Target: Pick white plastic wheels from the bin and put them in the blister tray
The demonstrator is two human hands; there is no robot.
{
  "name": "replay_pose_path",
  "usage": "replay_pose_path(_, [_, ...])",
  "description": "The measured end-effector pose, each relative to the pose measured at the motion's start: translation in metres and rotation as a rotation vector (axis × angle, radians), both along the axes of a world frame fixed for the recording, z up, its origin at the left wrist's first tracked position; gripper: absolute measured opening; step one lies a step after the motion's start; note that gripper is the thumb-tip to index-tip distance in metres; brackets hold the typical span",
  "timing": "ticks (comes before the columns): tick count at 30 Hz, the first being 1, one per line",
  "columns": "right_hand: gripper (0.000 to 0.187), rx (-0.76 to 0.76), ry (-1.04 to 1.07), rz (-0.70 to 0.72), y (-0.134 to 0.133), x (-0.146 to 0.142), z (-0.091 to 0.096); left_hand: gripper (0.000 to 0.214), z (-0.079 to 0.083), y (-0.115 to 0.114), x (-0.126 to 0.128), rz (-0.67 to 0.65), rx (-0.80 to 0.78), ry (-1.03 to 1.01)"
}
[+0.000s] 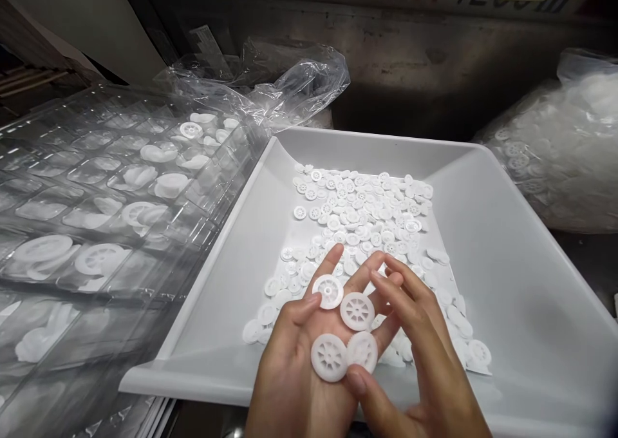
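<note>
My left hand (pixel 309 361) is palm up, carrying several small white plastic gear wheels with spoked centres. Its thumb rests against one gear wheel (pixel 327 292) near the fingers. Another spoked gear wheel (pixel 357 311) lies across the fingers, and a third gear wheel (pixel 329 357) sits on the palm. My right hand (pixel 410 335) comes in from the right, thumb apart from its curved fingers. The thumb tip touches the edge of a tilted gear wheel (pixel 363 352), while the fingertips are at the left fingers. Both hands are above the near part of a white tray (pixel 232 257).
Many loose gear wheels (pixel 357 212) lie on the tray floor. Stacked clear blister trays (pixel 96 219) with white parts in their pockets stand at left. Crumpled clear plastic film (pixel 294 90) lies behind. A clear bag (pixel 564 148) full of white parts is at right.
</note>
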State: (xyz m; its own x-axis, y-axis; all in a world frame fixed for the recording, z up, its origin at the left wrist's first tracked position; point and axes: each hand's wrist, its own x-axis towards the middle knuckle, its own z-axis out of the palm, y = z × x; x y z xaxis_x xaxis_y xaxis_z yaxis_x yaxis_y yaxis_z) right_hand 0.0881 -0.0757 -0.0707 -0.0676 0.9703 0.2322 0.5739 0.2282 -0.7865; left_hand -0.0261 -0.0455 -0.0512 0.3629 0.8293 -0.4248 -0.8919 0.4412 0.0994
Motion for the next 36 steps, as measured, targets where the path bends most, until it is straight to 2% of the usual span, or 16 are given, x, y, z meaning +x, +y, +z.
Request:
replay_pose_path(5, [0.056, 0.041, -0.001, -0.010, -0.0003, 0.0010, -0.0066, 0.060, 0.0031, 0.0044, 0.0001, 0.005, -0.021, 0.032])
replay_pose_path(15, [0.036, 0.046, -0.049, -0.043, 0.0003, -0.0020, -0.0008, 0.058, -0.0027, 0.0073, -0.0039, -0.049, -0.015, 0.014])
replay_pose_path(26, [0.048, 0.077, -0.098, -0.092, -0.0003, -0.0053, -0.0056, 0.043, 0.0000, 0.0018, -0.0042, -0.124, -0.035, 0.242])
replay_pose_path(33, [0.045, 0.069, -0.075, -0.089, -0.0016, -0.0047, -0.0059, 0.054, 0.0013, 0.0048, -0.0044, -0.060, -0.046, 0.161])
replay_pose_path(36, [0.039, 0.078, -0.063, -0.068, -0.0013, -0.0040, -0.0060, 0.052, 0.0022, 0.0044, -0.0014, -0.041, -0.046, 0.130])
